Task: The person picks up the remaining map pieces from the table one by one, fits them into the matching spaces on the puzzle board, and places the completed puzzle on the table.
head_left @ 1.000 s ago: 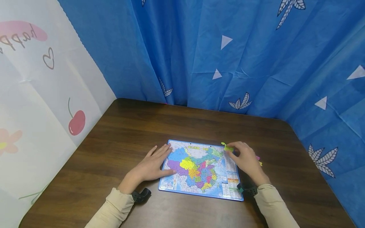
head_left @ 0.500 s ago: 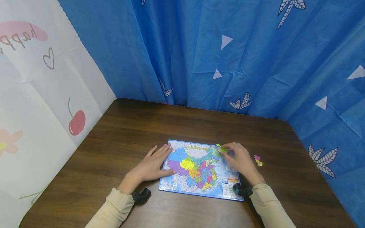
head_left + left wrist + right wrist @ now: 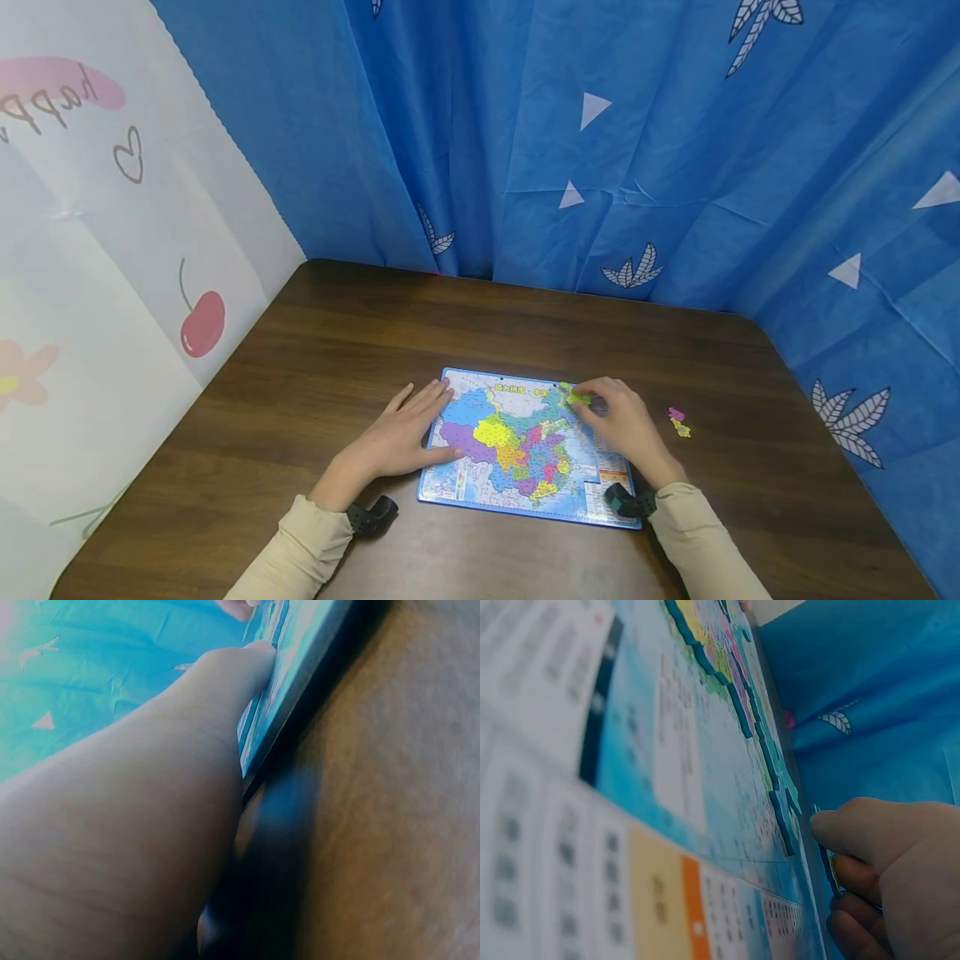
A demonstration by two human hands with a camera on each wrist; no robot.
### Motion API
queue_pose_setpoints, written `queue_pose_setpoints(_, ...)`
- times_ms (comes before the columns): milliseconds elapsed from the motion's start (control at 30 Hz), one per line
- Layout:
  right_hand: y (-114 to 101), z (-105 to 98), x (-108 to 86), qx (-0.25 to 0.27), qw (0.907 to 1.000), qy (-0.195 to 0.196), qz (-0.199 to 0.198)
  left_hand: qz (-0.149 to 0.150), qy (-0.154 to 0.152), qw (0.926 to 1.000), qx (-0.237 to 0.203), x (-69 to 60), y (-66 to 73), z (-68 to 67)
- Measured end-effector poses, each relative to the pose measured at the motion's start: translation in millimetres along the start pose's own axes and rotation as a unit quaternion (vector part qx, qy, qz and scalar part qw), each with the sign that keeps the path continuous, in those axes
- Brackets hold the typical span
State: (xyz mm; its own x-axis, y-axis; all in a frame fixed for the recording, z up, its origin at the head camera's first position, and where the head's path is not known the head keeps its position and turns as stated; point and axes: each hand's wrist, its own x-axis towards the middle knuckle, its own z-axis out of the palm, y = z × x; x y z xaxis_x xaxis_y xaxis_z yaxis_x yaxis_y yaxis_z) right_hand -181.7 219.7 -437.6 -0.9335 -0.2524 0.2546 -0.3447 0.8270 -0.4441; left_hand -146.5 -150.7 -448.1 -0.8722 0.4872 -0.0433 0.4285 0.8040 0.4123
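A map jigsaw puzzle board (image 3: 577, 508) with a blue border lies on the table, many coloured pieces fitted on it. My left hand (image 3: 397, 435) rests on its left edge, fingers spread; in the left wrist view the thumb (image 3: 259, 664) touches the board's surface. My right hand (image 3: 622, 421) pinches a yellow-green puzzle piece (image 3: 580, 398) over the map's upper right corner. In the right wrist view that piece (image 3: 827, 862) is seen edge-on between thumb and fingers, slightly apart from the pieces on the board. Fingers partly hide it.
Right of the board lie a pink puzzle piece (image 3: 677, 413) and a yellow puzzle piece (image 3: 681, 428) on the brown wooden table (image 3: 360, 333). A blue curtain (image 3: 480, 167) hangs behind the table, a white printed curtain (image 3: 150, 242) at the left.
My right hand has moved left with the yellow-green puzzle piece, from the board's right edge to the map's upper right part. The two loose pieces have come fully into sight. My left hand stays put.
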Motion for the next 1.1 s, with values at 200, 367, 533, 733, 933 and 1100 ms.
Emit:
queue_pose_setpoints(200,-1.8,3.2,1.4,0.002,1.0000,-0.006,0.003,0.002,0.003,1.0000,-0.004,0.2,-0.6,0.4)
queue_pose_setpoints(367,-1.7,5.1,2.1,0.006,1.0000,-0.007,0.001,0.003,0.004,1.0000,-0.005,0.1,-0.3,0.2)
queue_pose_setpoints(533,-1.8,6.3,2.3,0.010,0.9999,-0.009,-0.006,0.003,0.004,1.0000,-0.004,0.3,-0.7,0.8)
queue_pose_setpoints(733,-2.7,6.5,1.7,0.012,0.9997,-0.016,-0.013,0.003,0.005,1.0000,-0.003,-0.1,-0.8,0.7)
queue_pose_setpoints(933,-4.4,4.7,1.2,0.014,0.9994,-0.022,-0.022,0.003,0.004,1.0000,-0.003,-0.1,-0.3,0.4)
queue_pose_setpoints(1100,-3.2,3.5,1.5,0.011,0.9987,-0.038,-0.030,0.000,-0.001,1.0000,-0.001,0.3,-0.2,0.0)
